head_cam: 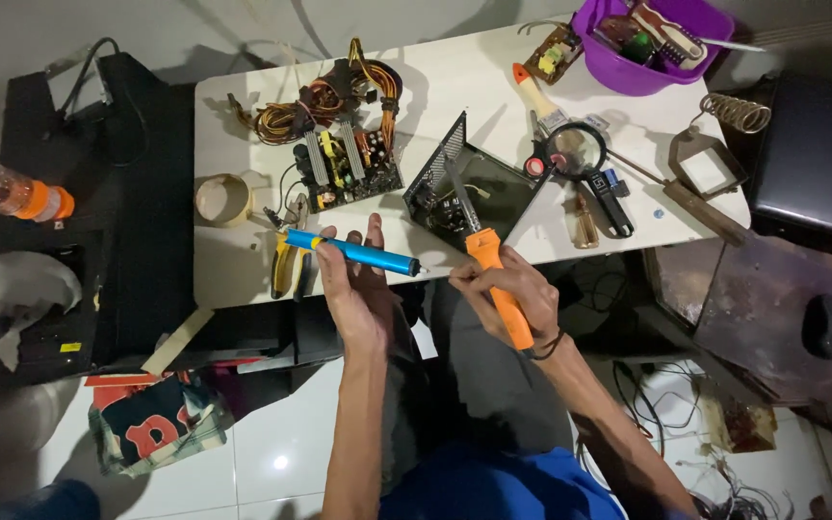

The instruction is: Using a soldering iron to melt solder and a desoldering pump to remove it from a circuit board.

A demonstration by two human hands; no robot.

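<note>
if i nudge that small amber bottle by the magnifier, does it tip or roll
The small amber bottle already lies on its side, so it cannot tip. Being round, it would probably roll, likely stopping against the magnifier handle beside it. It looks light.

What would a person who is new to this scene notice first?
Probably the two bright tools at the table's near edge: the left hand grips a blue desoldering pump, and the right hand holds an orange soldering iron pointing into an open black metal case. Behind them lie a circuit board with coloured wires and, at the far right corner, a purple bowl.
</note>
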